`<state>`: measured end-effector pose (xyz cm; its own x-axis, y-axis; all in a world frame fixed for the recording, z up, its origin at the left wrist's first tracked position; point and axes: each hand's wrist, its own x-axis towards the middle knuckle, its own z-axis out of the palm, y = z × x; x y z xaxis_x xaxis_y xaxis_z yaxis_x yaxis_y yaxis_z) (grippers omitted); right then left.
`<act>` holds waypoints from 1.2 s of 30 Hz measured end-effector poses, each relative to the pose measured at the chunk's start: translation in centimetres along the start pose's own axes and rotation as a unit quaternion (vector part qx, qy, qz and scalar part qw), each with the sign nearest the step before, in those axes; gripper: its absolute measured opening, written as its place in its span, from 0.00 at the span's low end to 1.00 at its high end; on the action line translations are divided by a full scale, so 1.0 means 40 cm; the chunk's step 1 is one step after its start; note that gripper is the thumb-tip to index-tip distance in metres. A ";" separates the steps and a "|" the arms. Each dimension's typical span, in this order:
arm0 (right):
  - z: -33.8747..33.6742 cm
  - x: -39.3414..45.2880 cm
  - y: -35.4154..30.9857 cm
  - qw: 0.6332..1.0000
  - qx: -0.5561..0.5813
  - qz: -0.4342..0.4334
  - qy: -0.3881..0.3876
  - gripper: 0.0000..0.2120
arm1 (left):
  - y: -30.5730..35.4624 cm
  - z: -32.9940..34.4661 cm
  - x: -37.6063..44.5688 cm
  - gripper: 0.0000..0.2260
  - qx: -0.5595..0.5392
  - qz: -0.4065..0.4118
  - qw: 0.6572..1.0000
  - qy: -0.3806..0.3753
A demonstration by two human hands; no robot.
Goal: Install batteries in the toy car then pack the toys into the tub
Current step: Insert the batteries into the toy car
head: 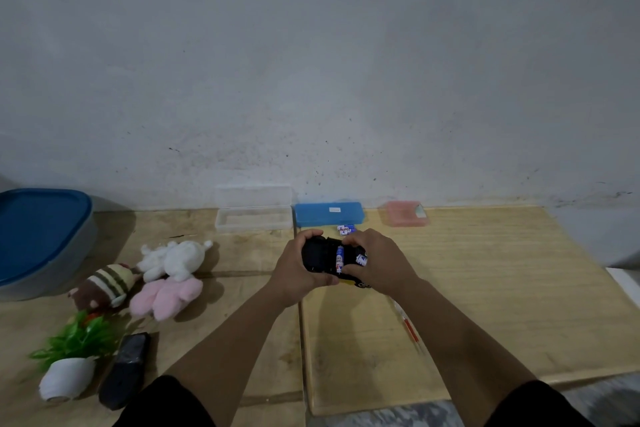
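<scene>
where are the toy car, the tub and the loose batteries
toy car (317, 255), head view, on its black underside between the hands
tub (41, 236), head view, on its blue lid
loose batteries (346, 229), head view, on the small pile behind the hands

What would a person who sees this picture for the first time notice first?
First, the two hands at the centre: the left hand and the right hand hold a black toy car upside down, with a battery in it. Next, the soft toys lying to the left, and the blue-lidded tub at the far left.
</scene>
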<state>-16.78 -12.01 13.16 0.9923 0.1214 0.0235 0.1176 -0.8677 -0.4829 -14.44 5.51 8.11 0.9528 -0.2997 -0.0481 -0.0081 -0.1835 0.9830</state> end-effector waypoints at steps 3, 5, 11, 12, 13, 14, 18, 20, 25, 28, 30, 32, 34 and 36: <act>0.004 -0.005 0.004 1.000 -0.017 -0.019 0.009 0.23 | -0.001 -0.001 0.000 0.37 0.008 0.002 1.000 0.002; 0.008 -0.008 0.003 0.999 -0.031 -0.026 0.007 0.24 | -0.003 -0.002 -0.001 0.37 0.011 0.002 1.000 0.001; 0.009 -0.009 -0.014 0.997 -0.073 -0.033 -0.022 0.29 | -0.011 -0.006 -0.002 0.38 0.021 0.008 1.000 -0.007; 0.009 -0.008 -0.017 0.996 -0.082 -0.035 -0.028 0.31 | -0.013 -0.007 -0.002 0.38 0.024 0.008 1.000 -0.008; 0.009 -0.008 -0.020 0.995 -0.091 -0.039 -0.033 0.32 | -0.014 -0.009 -0.001 0.38 0.028 0.008 1.000 -0.009; 0.009 -0.007 -0.024 0.994 -0.098 -0.045 -0.035 0.33 | -0.013 -0.011 -0.002 0.38 0.033 0.008 0.999 -0.010; 0.012 -0.012 -0.035 0.990 -0.118 -0.067 -0.037 0.34 | -0.015 -0.014 -0.006 0.38 0.037 0.009 0.999 -0.015; 0.016 -0.014 -0.037 0.987 -0.138 -0.077 -0.040 0.34 | -0.017 -0.015 -0.008 0.38 0.039 0.012 0.999 -0.015; 0.036 -0.023 -0.029 0.974 -0.192 -0.118 -0.032 0.28 | -0.023 -0.018 -0.008 0.37 0.037 0.012 0.999 -0.008; 0.050 -0.030 -0.015 0.960 -0.224 -0.169 0.012 0.20 | -0.023 -0.023 -0.009 0.38 0.034 0.011 0.999 -0.011; 0.054 -0.035 -0.002 0.954 -0.238 -0.182 0.015 0.17 | -0.020 -0.027 -0.010 0.37 0.030 0.008 0.999 -0.016; 0.053 -0.039 0.007 0.946 -0.257 -0.195 0.033 0.15 | -0.015 -0.031 -0.010 0.37 0.015 0.004 1.000 -0.016; 0.046 -0.044 0.006 0.939 -0.273 -0.204 0.038 0.14 | -0.008 -0.033 -0.006 0.37 0.004 0.004 1.000 -0.017; 0.038 -0.043 0.003 0.934 -0.278 -0.217 0.052 0.09 | 0.001 -0.029 -0.002 0.37 0.009 0.007 0.999 -0.029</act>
<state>-18.52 -11.60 11.73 0.8415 0.4976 0.2106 0.4830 -0.8674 0.1198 -14.18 6.60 8.36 0.9331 -0.3570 -0.0445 -0.0283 -0.1961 0.9802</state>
